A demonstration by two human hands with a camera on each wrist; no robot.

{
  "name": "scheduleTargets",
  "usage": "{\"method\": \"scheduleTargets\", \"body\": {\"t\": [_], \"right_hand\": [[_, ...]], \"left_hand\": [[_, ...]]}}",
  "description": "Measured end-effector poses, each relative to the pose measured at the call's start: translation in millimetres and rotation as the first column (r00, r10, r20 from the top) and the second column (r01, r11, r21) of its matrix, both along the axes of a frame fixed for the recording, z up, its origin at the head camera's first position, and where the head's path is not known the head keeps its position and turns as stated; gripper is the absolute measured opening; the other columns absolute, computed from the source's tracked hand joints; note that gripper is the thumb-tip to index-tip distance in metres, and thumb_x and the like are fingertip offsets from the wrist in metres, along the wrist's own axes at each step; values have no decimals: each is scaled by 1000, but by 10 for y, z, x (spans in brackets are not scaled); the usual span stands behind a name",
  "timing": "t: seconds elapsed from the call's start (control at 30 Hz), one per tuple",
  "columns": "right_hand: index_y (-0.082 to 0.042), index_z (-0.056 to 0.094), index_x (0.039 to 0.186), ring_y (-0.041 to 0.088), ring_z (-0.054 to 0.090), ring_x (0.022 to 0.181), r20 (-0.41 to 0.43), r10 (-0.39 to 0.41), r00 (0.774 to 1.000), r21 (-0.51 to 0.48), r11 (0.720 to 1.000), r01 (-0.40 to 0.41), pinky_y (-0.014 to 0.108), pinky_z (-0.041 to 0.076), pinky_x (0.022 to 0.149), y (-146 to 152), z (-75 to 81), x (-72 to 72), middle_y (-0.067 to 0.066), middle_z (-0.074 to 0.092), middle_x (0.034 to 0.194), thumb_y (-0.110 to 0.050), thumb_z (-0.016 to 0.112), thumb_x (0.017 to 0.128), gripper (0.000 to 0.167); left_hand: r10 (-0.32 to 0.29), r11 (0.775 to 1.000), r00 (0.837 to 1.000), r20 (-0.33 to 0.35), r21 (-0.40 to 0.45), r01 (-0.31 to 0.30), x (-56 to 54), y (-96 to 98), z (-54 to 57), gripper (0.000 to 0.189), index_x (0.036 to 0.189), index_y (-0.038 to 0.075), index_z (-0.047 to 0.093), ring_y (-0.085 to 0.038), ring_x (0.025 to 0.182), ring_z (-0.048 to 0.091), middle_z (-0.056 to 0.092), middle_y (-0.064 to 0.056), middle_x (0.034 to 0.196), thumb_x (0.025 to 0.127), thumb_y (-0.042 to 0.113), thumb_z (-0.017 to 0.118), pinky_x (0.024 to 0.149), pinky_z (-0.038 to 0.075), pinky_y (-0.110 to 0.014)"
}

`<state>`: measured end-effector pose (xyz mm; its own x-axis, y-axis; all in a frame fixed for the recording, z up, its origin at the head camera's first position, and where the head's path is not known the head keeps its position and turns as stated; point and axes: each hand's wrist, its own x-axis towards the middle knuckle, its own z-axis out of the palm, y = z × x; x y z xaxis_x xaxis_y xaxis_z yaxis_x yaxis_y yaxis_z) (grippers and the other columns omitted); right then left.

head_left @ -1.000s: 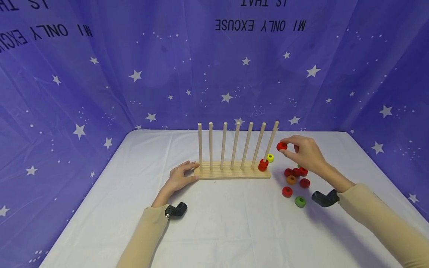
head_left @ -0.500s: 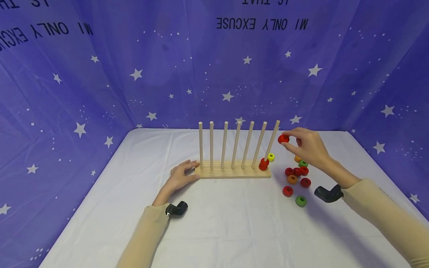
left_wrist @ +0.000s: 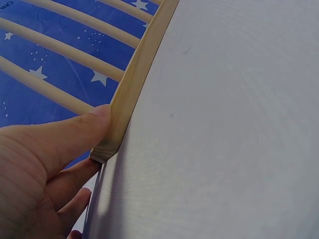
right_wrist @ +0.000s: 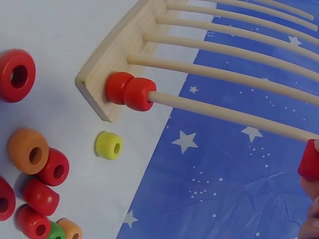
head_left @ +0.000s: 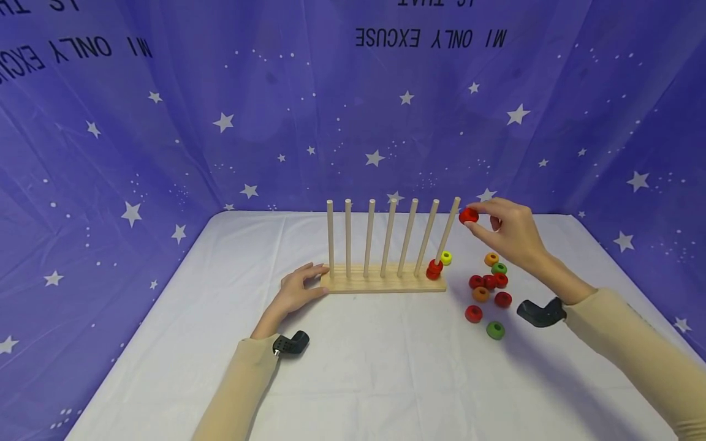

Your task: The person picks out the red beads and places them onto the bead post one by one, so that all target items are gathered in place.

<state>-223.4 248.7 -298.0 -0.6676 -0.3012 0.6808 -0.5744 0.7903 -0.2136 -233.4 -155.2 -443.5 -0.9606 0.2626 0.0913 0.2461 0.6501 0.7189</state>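
Observation:
A wooden rack with several upright pegs has a flat base on the table. My left hand grips the left end of that base; in the left wrist view the thumb lies on the wood. Two red beads sit at the bottom of the rightmost peg. My right hand pinches another red bead between thumb and fingers, raised close beside the top of this peg. Only part of the held bead shows at the right wrist view's edge.
Loose red, orange and green beads lie on the white cloth to the right of the rack, among them a green bead nearest the front. A yellow bead is just behind the base's right end. A purple star-patterned curtain hangs behind the table.
My right hand has risen with the red bead, from partway down the rightmost peg to near its top. My left hand stays at the base's end.

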Motion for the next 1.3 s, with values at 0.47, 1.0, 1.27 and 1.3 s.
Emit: {"method": "scheduleTargets", "body": {"t": [0.47, 1.0, 1.27, 1.3], "right_hand": [[-1, 70, 105, 4, 32, 58, -69, 14, 998, -91, 996, -20, 13, 24, 53, -42, 134, 11, 11, 62, 78, -1, 76, 72, 33], [-1, 69, 106, 2, 32, 57, -69, 42, 997, -132, 990, -51, 12, 26, 53, -168, 211, -54, 14, 65, 83, -2, 74, 76, 31], [0, 70, 103, 2, 31, 54, -76, 40, 996, -125, 991, -50, 14, 23, 51, -206, 220, -93, 13, 64, 82, -4, 75, 75, 29], [0, 70, 103, 3, 31, 54, -73, 39, 997, -127, 991, -48, 14, 23, 51, -207, 217, -93, 13, 64, 82, -4, 75, 75, 28]], "left_hand": [[-4, 1000, 1000, 5, 5, 4, -2, -2, -3, 49, 127, 12, 58, -36, 139, 34, 51, -11, 141, 81, 24, 71, 108, 18, -61], [-3, 1000, 1000, -5, 4, 3, -11, -37, -30, 50, 128, 11, 58, -36, 139, 33, 50, -12, 141, 81, 24, 70, 108, 17, -62], [-5, 1000, 1000, 8, 20, 5, 4, -15, -22, 49, 127, 11, 58, -36, 140, 32, 50, -12, 141, 81, 22, 71, 108, 15, -61], [-7, 1000, 1000, 7, 24, 7, 2, -8, -23, 50, 127, 11, 58, -36, 140, 32, 50, -12, 141, 81, 23, 71, 108, 15, -61]]}}
